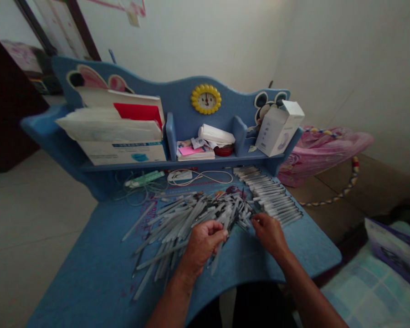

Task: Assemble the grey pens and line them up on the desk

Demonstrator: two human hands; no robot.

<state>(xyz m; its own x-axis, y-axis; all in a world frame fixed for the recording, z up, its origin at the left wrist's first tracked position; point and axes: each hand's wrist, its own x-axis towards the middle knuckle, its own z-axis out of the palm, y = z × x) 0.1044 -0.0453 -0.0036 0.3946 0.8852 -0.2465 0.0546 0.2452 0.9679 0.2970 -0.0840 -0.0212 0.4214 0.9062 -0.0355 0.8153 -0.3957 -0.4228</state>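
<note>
A loose heap of pale translucent pen barrels spreads over the middle of the blue desk, with dark small pieces mixed in at its right end. At the heap's front, my left hand is closed in a pinch around a pen barrel that points down toward the desk's front edge. My right hand is at the heap's right side, thumb and fingers closed together by small dark pieces. What lies between those fingertips is too small to make out. Beyond it, pens lie side by side in a neat row.
At the back, the blue desk's shelf holds papers, a mask box, a white roll and a white carton. A white cable and a green-white device lie below it. A checked cloth is at right.
</note>
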